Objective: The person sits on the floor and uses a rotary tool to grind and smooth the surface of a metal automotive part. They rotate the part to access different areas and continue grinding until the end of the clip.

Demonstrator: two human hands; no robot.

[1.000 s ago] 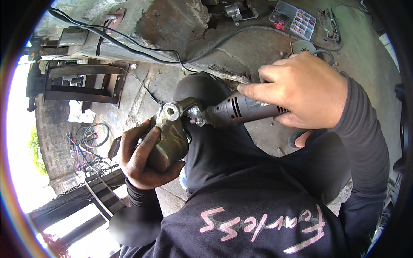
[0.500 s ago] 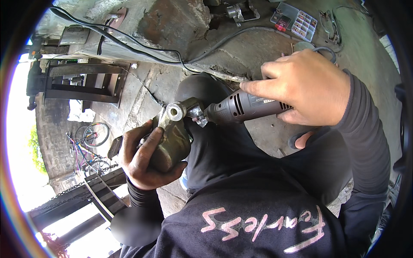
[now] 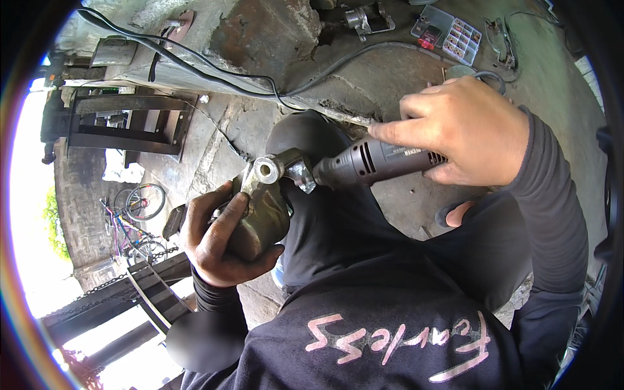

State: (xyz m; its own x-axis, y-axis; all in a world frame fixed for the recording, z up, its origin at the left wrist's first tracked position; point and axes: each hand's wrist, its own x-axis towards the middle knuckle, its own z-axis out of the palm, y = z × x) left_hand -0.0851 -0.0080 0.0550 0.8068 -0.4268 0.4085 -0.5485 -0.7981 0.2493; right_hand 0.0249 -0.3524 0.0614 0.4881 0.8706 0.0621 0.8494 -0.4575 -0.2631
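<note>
My left hand point(image 3: 218, 237) is closed around a rounded, brassy-grey metal casting point(image 3: 260, 224), thumb below and fingers over its left side. A round boss with a hole stands up at its top, and a short arm runs right from it to a shiny, bare-metal end. Around the dark body of a handheld rotary tool point(image 3: 377, 160) my right hand point(image 3: 458, 133) is wrapped, coming from the right. The tool's nose points left at the shiny end of the casting. Its tip is hidden there, so whether it touches cannot be told.
Black cables point(image 3: 195, 73) run along a concrete ledge at the upper left. A clear compartment box point(image 3: 463, 40) of small parts lies at the upper right, near a metal bracket part point(image 3: 367, 19). Dark steel frames point(image 3: 127, 123) and bicycles point(image 3: 140, 205) stand at the left.
The rotary tool and my right hand have shifted slightly right, away from the casting's shiny end. The casting and my left hand are almost unmoved.
</note>
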